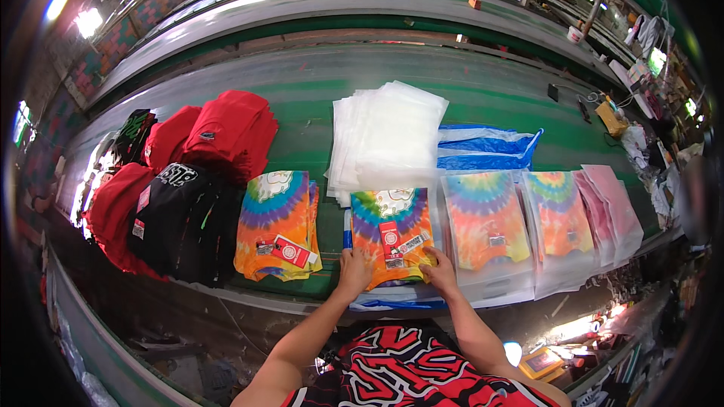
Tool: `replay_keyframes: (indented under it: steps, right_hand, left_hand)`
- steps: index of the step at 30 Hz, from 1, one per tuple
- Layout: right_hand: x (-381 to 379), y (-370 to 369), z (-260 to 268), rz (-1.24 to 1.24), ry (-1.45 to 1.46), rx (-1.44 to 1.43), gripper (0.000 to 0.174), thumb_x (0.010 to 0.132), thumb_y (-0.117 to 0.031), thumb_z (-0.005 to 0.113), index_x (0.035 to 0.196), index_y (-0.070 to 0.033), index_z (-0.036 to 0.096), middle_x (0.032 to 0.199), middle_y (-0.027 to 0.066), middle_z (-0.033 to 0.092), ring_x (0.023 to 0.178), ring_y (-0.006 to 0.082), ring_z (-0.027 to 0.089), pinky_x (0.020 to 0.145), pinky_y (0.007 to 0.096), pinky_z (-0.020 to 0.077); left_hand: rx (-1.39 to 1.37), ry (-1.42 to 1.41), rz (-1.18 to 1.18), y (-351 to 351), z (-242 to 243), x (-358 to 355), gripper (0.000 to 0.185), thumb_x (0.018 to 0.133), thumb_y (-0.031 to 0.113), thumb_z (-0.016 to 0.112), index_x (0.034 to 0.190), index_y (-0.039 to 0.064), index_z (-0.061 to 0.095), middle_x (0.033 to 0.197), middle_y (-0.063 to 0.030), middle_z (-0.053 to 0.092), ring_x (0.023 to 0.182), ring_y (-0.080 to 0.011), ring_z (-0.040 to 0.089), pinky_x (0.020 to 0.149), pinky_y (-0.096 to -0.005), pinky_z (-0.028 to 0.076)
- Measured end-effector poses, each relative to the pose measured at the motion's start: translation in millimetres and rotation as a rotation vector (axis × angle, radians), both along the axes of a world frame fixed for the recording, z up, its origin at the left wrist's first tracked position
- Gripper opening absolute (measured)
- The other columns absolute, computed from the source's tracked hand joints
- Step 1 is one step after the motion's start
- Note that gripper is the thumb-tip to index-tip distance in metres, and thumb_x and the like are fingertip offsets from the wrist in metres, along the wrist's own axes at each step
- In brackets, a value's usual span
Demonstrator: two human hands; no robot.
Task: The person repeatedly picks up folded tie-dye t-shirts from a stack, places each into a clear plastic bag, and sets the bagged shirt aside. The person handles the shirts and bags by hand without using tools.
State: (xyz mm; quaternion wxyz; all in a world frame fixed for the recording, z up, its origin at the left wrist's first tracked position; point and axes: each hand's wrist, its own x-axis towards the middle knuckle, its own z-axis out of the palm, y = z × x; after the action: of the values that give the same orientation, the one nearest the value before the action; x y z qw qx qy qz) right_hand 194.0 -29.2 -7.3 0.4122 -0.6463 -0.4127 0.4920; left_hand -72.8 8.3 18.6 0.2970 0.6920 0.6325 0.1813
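A folded tie-dye T-shirt (362, 232) lies in front of me, its collar towards my body. My left hand (354, 272) grips its lower left edge. At the lower right edge, my right hand (440, 273) pinches the fabric between thumb and fingers. A red hang tag (389, 237) and a white printed strip (414, 242) rest on the shirt. Under it shows a blue-and-white plastic sheet (390, 304). Left of my hands is a stack of similar folded tie-dye shirts (254, 237). To the right, another tie-dye shirt (487, 220) sits inside a frosted plastic bag (498, 282).
Frosted bags (390, 130) are piled behind the shirt. Black shirts (175, 226) and red shirts (229, 130) stand in stacks on the left. Further bagged shirts (611, 215) overlap at the right. The long green table (305, 79) carries cables and clutter at its right end.
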Motion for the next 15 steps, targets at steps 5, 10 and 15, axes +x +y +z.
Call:
replay_keyframes:
  steps: [5,10,15]
  right_hand:
    - [-5,5,6,-0.087,0.177,-0.109,0.054,0.082,0.006,0.071,0.135,0.002,0.064,0.131,0.0123,0.068,0.108,0.0226,0.067,0.095,0.0311,0.0532]
    - [-6,1,18,-0.068,0.372,-0.151,0.06,0.077,0.013,0.059,0.137,0.003,0.062,0.137,0.0136,0.063,0.12,0.0252,0.062,0.099,0.0327,0.0517]
    - [-4,-5,22,-0.08,0.566,-0.174,0.066,0.074,0.014,0.051,0.138,0.004,0.06,0.141,0.0192,0.058,0.128,0.0298,0.057,0.101,0.0342,0.0506]
  left_hand:
    - [-0.018,-0.037,0.104,-23,-6,-8,0.066,0.082,0.012,0.076,0.138,-0.002,0.043,0.128,-0.0326,0.049,0.12,-0.0515,0.051,0.104,-0.052,0.044]
    - [-0.141,-0.203,0.153,-12,-5,-15,0.072,0.08,0.008,0.074,0.143,0.003,0.04,0.13,-0.0336,0.053,0.122,-0.0514,0.054,0.105,-0.0516,0.045]
    - [-0.111,-0.23,0.168,-9,-13,-15,0.067,0.08,0.004,0.068,0.143,0.006,0.043,0.131,-0.0308,0.059,0.122,-0.0471,0.058,0.104,-0.0485,0.046]
